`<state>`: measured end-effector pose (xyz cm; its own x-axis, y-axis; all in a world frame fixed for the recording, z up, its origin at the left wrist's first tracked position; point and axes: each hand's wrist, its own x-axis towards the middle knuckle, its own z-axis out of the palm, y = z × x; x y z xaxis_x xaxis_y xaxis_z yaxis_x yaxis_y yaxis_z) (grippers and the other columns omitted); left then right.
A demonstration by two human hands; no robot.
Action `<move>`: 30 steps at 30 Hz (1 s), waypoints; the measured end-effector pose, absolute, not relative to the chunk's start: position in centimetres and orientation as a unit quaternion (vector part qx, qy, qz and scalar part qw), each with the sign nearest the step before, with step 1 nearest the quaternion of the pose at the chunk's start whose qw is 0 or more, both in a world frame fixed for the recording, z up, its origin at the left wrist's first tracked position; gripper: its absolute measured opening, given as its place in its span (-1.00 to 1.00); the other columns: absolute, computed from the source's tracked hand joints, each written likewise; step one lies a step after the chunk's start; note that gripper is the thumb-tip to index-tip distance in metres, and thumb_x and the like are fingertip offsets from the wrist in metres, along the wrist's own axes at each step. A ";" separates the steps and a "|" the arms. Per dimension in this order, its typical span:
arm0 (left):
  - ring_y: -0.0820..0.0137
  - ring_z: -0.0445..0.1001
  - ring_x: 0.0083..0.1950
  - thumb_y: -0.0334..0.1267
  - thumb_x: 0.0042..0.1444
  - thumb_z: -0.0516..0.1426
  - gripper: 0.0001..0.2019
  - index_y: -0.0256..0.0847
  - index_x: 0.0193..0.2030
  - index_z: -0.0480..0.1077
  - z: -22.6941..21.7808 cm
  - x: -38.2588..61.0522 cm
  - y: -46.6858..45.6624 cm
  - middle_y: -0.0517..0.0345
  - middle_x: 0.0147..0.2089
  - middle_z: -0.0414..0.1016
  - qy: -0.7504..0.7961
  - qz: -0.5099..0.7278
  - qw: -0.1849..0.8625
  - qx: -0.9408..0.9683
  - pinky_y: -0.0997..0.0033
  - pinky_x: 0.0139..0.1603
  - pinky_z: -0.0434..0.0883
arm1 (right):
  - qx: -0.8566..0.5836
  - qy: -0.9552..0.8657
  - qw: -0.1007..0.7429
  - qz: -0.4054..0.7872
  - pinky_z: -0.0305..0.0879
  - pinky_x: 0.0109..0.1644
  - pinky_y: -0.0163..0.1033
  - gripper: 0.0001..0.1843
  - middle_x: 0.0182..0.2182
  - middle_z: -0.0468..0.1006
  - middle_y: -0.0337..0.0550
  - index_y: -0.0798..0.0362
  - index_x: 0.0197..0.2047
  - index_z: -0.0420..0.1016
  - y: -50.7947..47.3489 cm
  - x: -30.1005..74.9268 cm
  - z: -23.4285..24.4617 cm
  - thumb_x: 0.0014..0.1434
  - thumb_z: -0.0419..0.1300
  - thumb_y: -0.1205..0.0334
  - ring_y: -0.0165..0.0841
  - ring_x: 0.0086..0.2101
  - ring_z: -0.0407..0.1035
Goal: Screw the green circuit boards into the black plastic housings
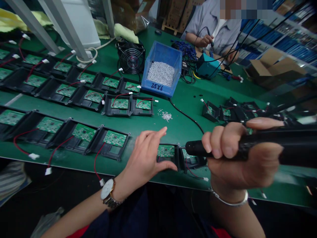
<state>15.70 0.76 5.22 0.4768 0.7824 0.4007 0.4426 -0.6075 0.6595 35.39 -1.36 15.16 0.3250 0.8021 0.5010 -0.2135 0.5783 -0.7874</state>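
My right hand point(237, 152) is wrapped around a black electric screwdriver point(292, 145), held nearly level and pointing left. Its thin bit reaches the rim between a black plastic case point(176, 162) and a second case point(198, 162), each with a green circuit board inside. Whether the bit sits on a screw is too small to tell. Beside the first case, my left hand point(143, 155) is spread, its thumb lying along the near rim and its index finger stretched past the far side. It covers the left part of that case. Loose screws point(166, 115) lie beyond it.
Rows of cases with boards point(114, 138) and red leads stretch across the left. A blue bin point(162, 89) of screws stands beyond, next to a black fan point(131, 58). More cases point(226, 112) sit at right. Across the green table point(138, 122), a person point(210, 26) holds a tool.
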 end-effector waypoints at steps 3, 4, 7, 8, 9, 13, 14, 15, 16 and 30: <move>-0.23 0.38 0.41 0.20 -0.10 0.61 0.12 -0.19 0.53 0.32 5.1 15.6 -0.3 -0.23 0.40 0.58 0.379 0.274 0.214 0.858 -0.25 0.43 0.24 | -0.327 -0.496 0.735 0.327 0.26 -0.54 -0.26 -0.76 -0.59 0.39 -0.44 -0.06 -0.03 0.63 -1.4 35.7 13.9 0.28 0.48 0.11 -0.47 -0.64 0.21; -0.25 0.37 0.42 0.14 -0.08 0.63 0.06 -0.18 0.49 0.37 5.1 15.7 -0.5 -0.21 0.40 0.59 0.383 0.255 0.208 0.863 -0.29 0.44 0.20 | -0.330 -0.498 0.734 0.324 0.26 -0.54 -0.26 -0.76 -0.59 0.39 -0.43 -0.06 -0.02 0.63 -1.4 35.8 13.6 0.28 0.47 0.13 -0.47 -0.64 0.21; -0.27 0.39 0.40 0.06 -0.03 0.62 -0.08 -0.16 0.42 0.43 5.0 15.9 -0.9 -0.16 0.37 0.62 0.390 0.237 0.204 0.866 -0.36 0.44 0.11 | -0.339 -0.498 0.733 0.317 0.28 -0.55 -0.28 -0.78 -0.59 0.39 -0.44 -0.07 -0.02 0.63 -1.3 36.0 12.9 0.28 0.44 0.16 -0.47 -0.63 0.24; -0.26 0.39 0.39 0.06 -0.02 0.61 -0.09 -0.17 0.41 0.43 5.0 15.9 -0.9 -0.15 0.36 0.63 0.391 0.237 0.204 0.865 -0.36 0.44 0.10 | -0.342 -0.498 0.732 0.315 0.29 -0.55 -0.28 -0.79 -0.59 0.39 -0.44 -0.07 -0.02 0.62 -1.3 36.0 12.8 0.29 0.44 0.16 -0.47 -0.63 0.24; -0.26 0.39 0.39 0.06 -0.02 0.61 -0.10 -0.17 0.40 0.44 4.9 16.0 -0.9 -0.14 0.35 0.64 0.392 0.238 0.203 0.865 -0.36 0.44 0.09 | -0.343 -0.498 0.732 0.315 0.30 -0.54 -0.28 -0.79 -0.58 0.39 -0.43 -0.07 -0.02 0.62 -1.3 36.0 12.6 0.29 0.43 0.17 -0.47 -0.62 0.25; -0.26 0.39 0.38 0.04 -0.02 0.61 -0.12 -0.16 0.38 0.44 4.8 16.1 -0.7 -0.11 0.33 0.64 0.392 0.240 0.201 0.865 -0.36 0.44 0.08 | -0.337 -0.504 0.728 0.320 0.33 -0.52 -0.27 -0.78 -0.57 0.40 -0.43 -0.06 0.00 0.61 -1.3 36.1 12.3 0.30 0.42 0.19 -0.46 -0.61 0.28; -0.25 0.40 0.38 0.03 -0.03 0.61 -0.12 -0.16 0.38 0.44 4.9 16.1 -0.7 -0.11 0.33 0.65 0.392 0.241 0.202 0.865 -0.36 0.44 0.09 | -0.337 -0.504 0.728 0.320 0.33 -0.51 -0.27 -0.78 -0.57 0.40 -0.43 -0.05 0.01 0.61 -1.3 36.1 12.2 0.30 0.42 0.19 -0.46 -0.61 0.28; -0.24 0.40 0.38 0.02 -0.03 0.61 -0.13 -0.16 0.38 0.44 4.9 16.1 -0.7 -0.10 0.33 0.65 0.391 0.242 0.204 0.864 -0.35 0.44 0.10 | -0.339 -0.504 0.729 0.317 0.34 -0.51 -0.27 -0.78 -0.57 0.40 -0.43 -0.05 0.01 0.61 -1.3 36.1 12.1 0.30 0.42 0.19 -0.46 -0.61 0.28; -0.23 0.41 0.37 0.01 -0.02 0.61 -0.14 -0.16 0.38 0.45 5.0 16.0 -0.7 -0.10 0.33 0.65 0.389 0.242 0.208 0.864 -0.34 0.43 0.12 | -0.341 -0.503 0.729 0.316 0.35 -0.50 -0.27 -0.77 -0.57 0.40 -0.43 -0.05 0.01 0.61 -1.3 36.0 12.1 0.30 0.43 0.19 -0.46 -0.61 0.28; -0.07 0.47 0.27 -0.10 -0.01 0.62 -0.14 -0.21 0.38 0.42 5.0 16.1 -0.1 -0.11 0.30 0.63 0.363 0.235 0.272 0.860 -0.16 0.29 0.55 | -0.318 -0.557 0.689 0.337 0.42 -0.44 -0.24 -0.69 -0.50 0.51 -0.42 -0.09 0.07 0.61 -1.4 35.6 10.9 0.27 0.46 0.26 -0.43 -0.56 0.39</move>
<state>16.11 -0.14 4.99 0.6255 0.7522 0.2071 0.4965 -0.5885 0.6380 35.65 -1.44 10.85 0.1521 0.8185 0.5540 -0.1094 0.5710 -0.8136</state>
